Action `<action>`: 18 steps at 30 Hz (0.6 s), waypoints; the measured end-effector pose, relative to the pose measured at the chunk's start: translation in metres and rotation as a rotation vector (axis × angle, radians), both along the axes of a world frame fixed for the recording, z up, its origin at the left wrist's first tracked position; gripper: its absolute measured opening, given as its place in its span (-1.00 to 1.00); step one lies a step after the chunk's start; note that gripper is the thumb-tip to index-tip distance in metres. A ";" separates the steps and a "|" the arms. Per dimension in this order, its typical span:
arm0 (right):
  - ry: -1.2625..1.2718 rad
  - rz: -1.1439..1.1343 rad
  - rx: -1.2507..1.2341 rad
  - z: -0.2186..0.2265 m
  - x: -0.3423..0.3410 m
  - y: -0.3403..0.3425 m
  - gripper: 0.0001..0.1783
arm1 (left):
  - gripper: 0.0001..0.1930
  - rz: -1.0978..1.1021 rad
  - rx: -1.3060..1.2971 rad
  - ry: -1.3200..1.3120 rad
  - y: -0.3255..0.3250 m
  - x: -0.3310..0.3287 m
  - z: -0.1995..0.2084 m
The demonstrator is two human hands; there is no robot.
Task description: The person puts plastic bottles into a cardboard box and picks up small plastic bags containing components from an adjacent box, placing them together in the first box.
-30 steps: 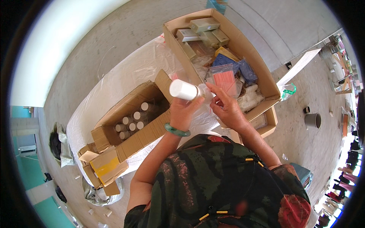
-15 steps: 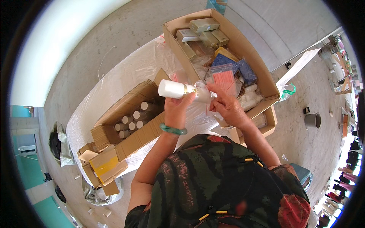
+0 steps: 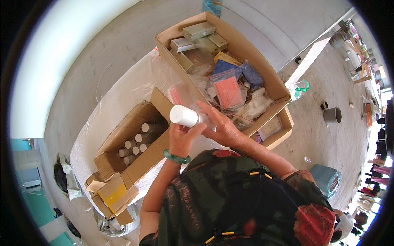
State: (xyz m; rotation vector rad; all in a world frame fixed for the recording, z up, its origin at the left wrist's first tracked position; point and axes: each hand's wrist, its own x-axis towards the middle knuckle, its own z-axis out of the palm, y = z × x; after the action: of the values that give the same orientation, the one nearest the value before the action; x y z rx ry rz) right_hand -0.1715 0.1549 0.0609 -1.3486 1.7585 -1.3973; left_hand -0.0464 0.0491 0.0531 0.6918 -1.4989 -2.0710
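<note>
Both my hands hold a bottle (image 3: 183, 116) with a tall white cap and a clear lower body, tilted with its cap toward the left. My left hand (image 3: 182, 136), below a green bangle, has its fingers and thumb closed around the bottle near the cap. My right hand (image 3: 223, 126) wraps the lower body and hides much of it. To the left, an open cardboard box (image 3: 129, 110) holds several upright white-capped bottles (image 3: 139, 137). Just past my hands lie pink strips in a clear bag (image 3: 176, 95), beside a larger carton.
The larger carton (image 3: 258, 49) contains small olive boxes (image 3: 199, 30), a bag of pink strips (image 3: 228, 92), blue packets (image 3: 251, 74) and white gloves (image 3: 256, 104). A smaller cardboard box (image 3: 282, 130) adjoins it. White plastic sheeting (image 3: 123, 90) covers the table. A grey bin (image 3: 332, 115) stands on the floor.
My right hand has moved from the bottle's far end to wrap its body. The bottle has come lower and nearer me, its cap now angled up and left. The view has shifted slightly.
</note>
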 end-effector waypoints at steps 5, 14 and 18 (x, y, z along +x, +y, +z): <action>0.110 0.012 -0.115 -0.006 -0.005 -0.002 -0.09 | -0.30 -0.093 -0.399 -0.077 -0.010 0.005 -0.014; 0.061 0.051 -0.130 0.019 -0.014 -0.001 -0.06 | -0.61 -0.258 0.331 -0.162 -0.007 0.025 -0.013; 0.065 0.084 -0.081 0.006 -0.012 0.003 -0.05 | -0.71 -0.204 0.534 -0.059 -0.008 0.022 -0.015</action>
State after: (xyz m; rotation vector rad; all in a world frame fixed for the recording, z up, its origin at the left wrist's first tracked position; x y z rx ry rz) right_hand -0.1834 0.1581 0.0673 -1.5089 1.6812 -1.4070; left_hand -0.0241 0.0415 0.0378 0.8217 -1.0773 -2.6665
